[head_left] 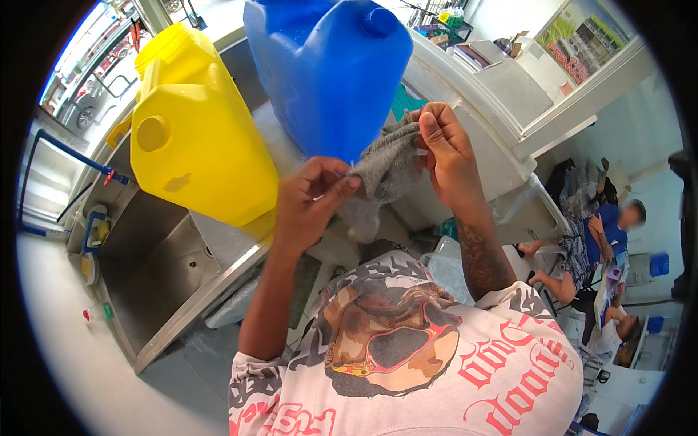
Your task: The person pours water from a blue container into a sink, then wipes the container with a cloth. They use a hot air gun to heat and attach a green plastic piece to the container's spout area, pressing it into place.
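A grey cloth point(387, 168) is stretched between my two hands in front of my chest, its lower part hanging loose. My left hand point(311, 206) pinches one end between thumb and fingers. Higher and to the right, my right hand point(448, 154) grips the other end with its thumb on top. Just beyond the cloth stands a big blue plastic jug point(327, 76) with a screw cap. To its left is a yellow plastic jug point(207, 149), tilted in the view, with a round yellow cap and a worn patch below it.
At the left lies a stainless steel sink point(163, 280), with a blue pipe point(83, 156) beside it. A white counter wall point(502, 156) runs along the right. Two people sit farther off at the right, one in a blue shirt point(615, 234). Clear plastic bags point(445, 272) are below my right arm.
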Motion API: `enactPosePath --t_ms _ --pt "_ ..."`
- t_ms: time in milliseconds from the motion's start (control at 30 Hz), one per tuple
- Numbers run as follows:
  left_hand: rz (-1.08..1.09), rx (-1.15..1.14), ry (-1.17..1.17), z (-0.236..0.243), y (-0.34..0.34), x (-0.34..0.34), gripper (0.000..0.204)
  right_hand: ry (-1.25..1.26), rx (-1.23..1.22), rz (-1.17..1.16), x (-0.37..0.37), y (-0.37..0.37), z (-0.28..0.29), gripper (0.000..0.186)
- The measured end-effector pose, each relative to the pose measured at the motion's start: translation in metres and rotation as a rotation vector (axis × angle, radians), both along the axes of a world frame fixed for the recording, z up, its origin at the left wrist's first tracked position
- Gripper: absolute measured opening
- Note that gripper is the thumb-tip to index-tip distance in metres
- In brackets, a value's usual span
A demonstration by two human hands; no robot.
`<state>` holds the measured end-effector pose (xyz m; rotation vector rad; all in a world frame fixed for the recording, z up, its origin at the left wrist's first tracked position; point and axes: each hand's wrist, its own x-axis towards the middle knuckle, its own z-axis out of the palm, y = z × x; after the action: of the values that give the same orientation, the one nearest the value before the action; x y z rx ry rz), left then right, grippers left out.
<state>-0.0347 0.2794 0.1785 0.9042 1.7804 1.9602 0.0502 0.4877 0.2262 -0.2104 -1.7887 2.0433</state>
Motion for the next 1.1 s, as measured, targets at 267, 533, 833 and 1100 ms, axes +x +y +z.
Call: enactPosePath --t_ms 267,533,833,1100 --pt "-0.101 -0.151 -0.005 0.075 -0.017 -0.03 0.013 0.091 0.478 0.491 -0.009 0.014 0.008 0.038" --pt "-0.275 -0.214 -0.129 0.08 0.014 -0.037 0.017 0.379 0.166 0.913 -0.02 0.078 0.01 0.045" --pt "-0.185 0.036 -0.025 0.124 0.114 -0.035 0.016 0.679 -1.23 0.659 -0.04 0.101 -0.034 0.078" --pt "-0.002 0.073 -0.433 0.127 0.175 -0.007 0.054 0.666 -1.375 0.476 -0.067 0.131 -0.067 0.07"
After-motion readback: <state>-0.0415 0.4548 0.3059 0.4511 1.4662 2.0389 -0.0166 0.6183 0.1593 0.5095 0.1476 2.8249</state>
